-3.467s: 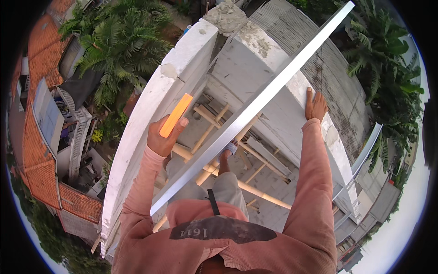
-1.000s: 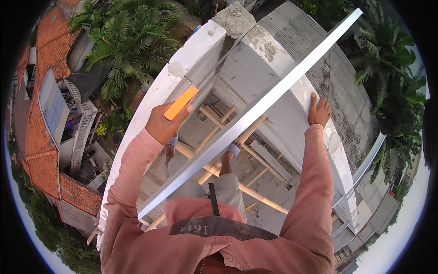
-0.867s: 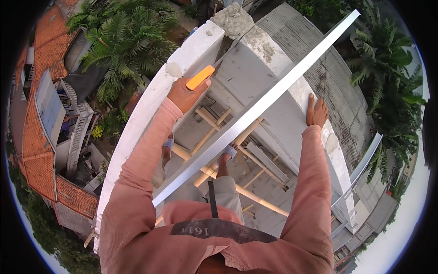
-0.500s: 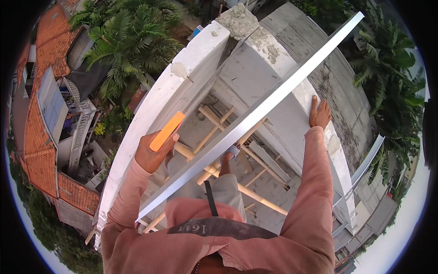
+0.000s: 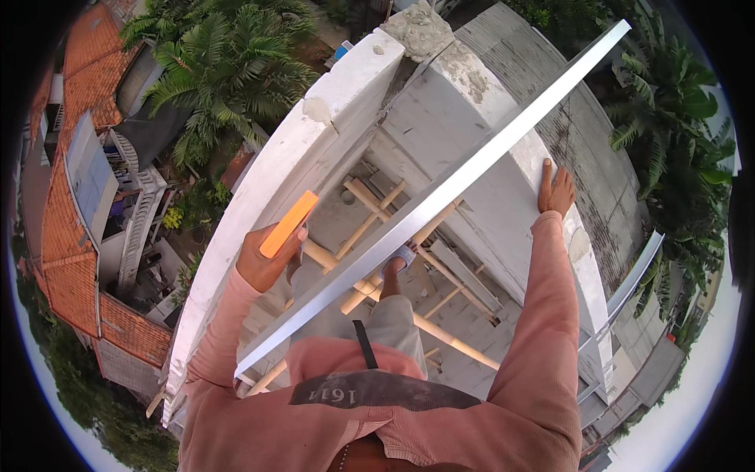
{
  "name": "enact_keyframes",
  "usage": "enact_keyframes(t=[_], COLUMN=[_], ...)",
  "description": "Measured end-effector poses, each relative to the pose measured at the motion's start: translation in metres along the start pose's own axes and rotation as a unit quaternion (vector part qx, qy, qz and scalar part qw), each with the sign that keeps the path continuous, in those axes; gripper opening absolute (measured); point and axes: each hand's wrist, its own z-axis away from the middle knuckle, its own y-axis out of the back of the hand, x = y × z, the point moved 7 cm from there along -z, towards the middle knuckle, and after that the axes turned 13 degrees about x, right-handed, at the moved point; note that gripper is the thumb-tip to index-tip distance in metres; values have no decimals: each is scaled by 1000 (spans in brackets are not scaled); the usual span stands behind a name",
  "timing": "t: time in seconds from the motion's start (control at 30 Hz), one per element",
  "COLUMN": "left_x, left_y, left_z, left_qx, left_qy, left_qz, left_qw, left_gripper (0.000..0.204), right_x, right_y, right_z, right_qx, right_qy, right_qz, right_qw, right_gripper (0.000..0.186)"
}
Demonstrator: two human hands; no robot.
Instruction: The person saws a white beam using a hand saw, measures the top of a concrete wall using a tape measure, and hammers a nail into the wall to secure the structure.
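My left hand (image 5: 266, 258) is closed round an orange, flat-sided block-shaped object (image 5: 289, 224); its exact kind does not show. This hand is just inside the left white block wall (image 5: 275, 145). My right hand (image 5: 556, 189) lies palm down on top of the right white block wall (image 5: 525, 164), fingers stretched forward, holding nothing. Between my arms a long silvery metal profile (image 5: 440, 206) runs slantwise from beside my left forearm, across the right wall's top and out beyond it. Neither hand touches the profile.
Below me, bamboo poles (image 5: 452, 340) cross between the walls, with my sandalled foot (image 5: 399, 258) on them. Rough mortar (image 5: 417, 31) caps the far corner. Beyond the right wall lies a corrugated roof (image 5: 586, 118); past the left are palms (image 5: 212, 79) and orange tiled roofs (image 5: 79, 236).
The view has shifted slightly, moving the walls a little to the right in the picture. Both hands keep their places, the left still gripping the orange object.
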Motion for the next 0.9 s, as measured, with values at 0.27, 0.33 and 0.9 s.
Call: enact_keyframes(t=[0.27,0.33,0.9], left_x=[10,19,71], left_y=[-80,-80,-96], left_z=[-106,-130,-164], left_qx=[19,7,25], left_qy=[-121,-131,-97], left_qz=[22,17,-122], left_qw=[992,991,987], left_gripper=[37,39,50], right_x=[-4,-7,-7], right_y=[-5,-4,2], right_z=[-1,0,-10], right_qx=[-16,-42,-2], right_qy=[-4,-12,10], right_qz=[8,1,25], right_qw=[1000,999,1000], right_gripper=[73,76,69])
